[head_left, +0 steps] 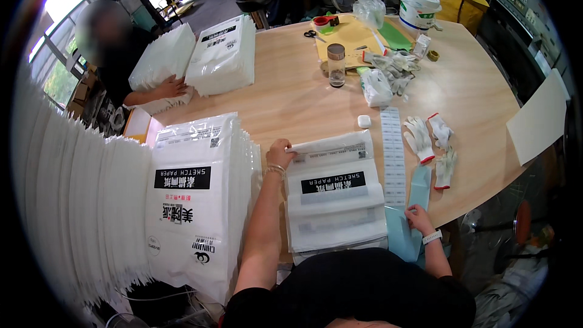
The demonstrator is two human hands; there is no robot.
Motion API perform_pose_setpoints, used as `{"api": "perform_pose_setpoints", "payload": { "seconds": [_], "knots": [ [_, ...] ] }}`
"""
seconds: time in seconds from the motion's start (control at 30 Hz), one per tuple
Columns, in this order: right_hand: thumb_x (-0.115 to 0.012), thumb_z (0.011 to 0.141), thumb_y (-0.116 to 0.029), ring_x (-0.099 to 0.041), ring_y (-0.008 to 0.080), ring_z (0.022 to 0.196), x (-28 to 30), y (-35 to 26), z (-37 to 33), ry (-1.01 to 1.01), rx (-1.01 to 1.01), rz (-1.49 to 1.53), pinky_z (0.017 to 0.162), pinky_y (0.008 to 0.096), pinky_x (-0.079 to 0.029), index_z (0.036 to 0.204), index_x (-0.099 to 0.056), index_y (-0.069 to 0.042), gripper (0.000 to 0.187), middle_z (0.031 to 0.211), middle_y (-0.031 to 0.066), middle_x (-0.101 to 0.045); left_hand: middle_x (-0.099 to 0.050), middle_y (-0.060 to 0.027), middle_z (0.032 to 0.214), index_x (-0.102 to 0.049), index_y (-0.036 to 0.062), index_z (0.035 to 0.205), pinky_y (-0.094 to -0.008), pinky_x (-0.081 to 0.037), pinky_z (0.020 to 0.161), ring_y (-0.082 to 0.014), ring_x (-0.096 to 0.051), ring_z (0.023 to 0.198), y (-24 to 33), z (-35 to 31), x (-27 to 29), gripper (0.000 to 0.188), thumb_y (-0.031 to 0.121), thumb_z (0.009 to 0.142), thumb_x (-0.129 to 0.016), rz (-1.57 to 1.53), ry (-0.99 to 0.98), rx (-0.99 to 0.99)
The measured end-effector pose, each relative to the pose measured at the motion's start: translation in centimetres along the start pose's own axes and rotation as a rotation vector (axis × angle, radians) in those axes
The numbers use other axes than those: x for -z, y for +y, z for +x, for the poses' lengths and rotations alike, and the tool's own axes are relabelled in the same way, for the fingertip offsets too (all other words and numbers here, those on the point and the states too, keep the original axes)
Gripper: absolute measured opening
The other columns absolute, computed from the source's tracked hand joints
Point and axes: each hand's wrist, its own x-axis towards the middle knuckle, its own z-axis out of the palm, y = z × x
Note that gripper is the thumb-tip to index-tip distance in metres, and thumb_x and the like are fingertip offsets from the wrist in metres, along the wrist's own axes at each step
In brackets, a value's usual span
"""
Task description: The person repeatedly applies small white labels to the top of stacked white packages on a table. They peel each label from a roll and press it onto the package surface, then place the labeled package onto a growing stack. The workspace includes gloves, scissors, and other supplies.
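Note:
In front of me lies a white printed plastic bag (331, 206) of sketch paper, with more flat bags under it. My left hand (280, 153) is closed on the bag's far left corner. To the right of the bag, a light blue strip (403, 231), which looks like label backing, curls over the table edge. My right hand (419, 218) is at that strip with its fingers pinched together; whatever small thing is between them is hard to make out. A long sheet of small white labels (393, 158) runs away from me beside the bag.
Tall stacks of filled white bags (200, 188) stand at my left. White work gloves (419, 140) lie right of the labels. Farther off are a glass jar (336, 65), scissors (313, 34) and a white bucket (419, 9). Across the table, another person's hand (172, 87) rests on a bag stack.

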Motion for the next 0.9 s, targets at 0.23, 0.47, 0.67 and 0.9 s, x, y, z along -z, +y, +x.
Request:
{"api": "perform_pose_setpoints", "payload": {
  "seconds": [0.23,0.47,0.67,0.9],
  "knots": [
    [-0.058,0.075,-0.010,-0.044,0.0060,0.053,-0.8,0.3,1.1,0.063,0.123,0.238,0.045,0.0198,-0.034,0.088,-0.048,-0.003,0.018,0.064,-0.0008,-0.051,-0.055,0.0026,0.086,-0.061,0.0144,0.069,-0.0361,-0.038,0.073,-0.0183,-0.052,0.083,2.2,-1.9,0.4,0.007,0.018,0.064,-0.065,0.203,0.251,-0.166],
    [-0.058,0.073,-0.003,-0.042,0.0034,0.057,-0.8,0.3,2.1,0.001,0.227,0.310,0.048,0.0175,-0.034,0.097,-0.052,-0.002,0.024,0.065,-0.0048,-0.047,-0.054,-0.0004,0.075,-0.060,0.0113,0.066,-0.0341,-0.041,0.065,-0.0194,-0.053,0.076,1.6,-4.2,0.8,0.007,0.017,0.065,-0.065,0.268,0.222,-0.267],
    [-0.057,0.072,0.002,-0.043,0.0026,0.061,0.3,0.2,3.1,0.012,0.355,0.303,0.054,0.0163,-0.036,0.104,-0.052,0.000,0.033,0.067,-0.0059,-0.046,-0.059,-0.0048,0.077,-0.061,0.0072,0.076,-0.0283,-0.044,0.065,-0.0175,-0.055,0.072,2.5,-10.4,1.1,0.006,0.011,0.071,-0.059,-0.355,-0.105,-0.218],
    [-0.057,0.073,0.000,-0.046,0.0027,0.066,1.5,-1.8,2.9,0.034,0.441,0.268,0.061,0.0164,-0.039,0.100,-0.054,0.001,0.028,0.073,-0.0036,-0.051,-0.061,-0.0094,0.087,-0.059,0.0050,0.092,-0.0292,-0.045,0.070,-0.0190,-0.057,0.080,4.3,-18.9,2.2,0.025,0.023,0.074,-0.060,-0.075,-0.868,-0.111]
  ]
}}
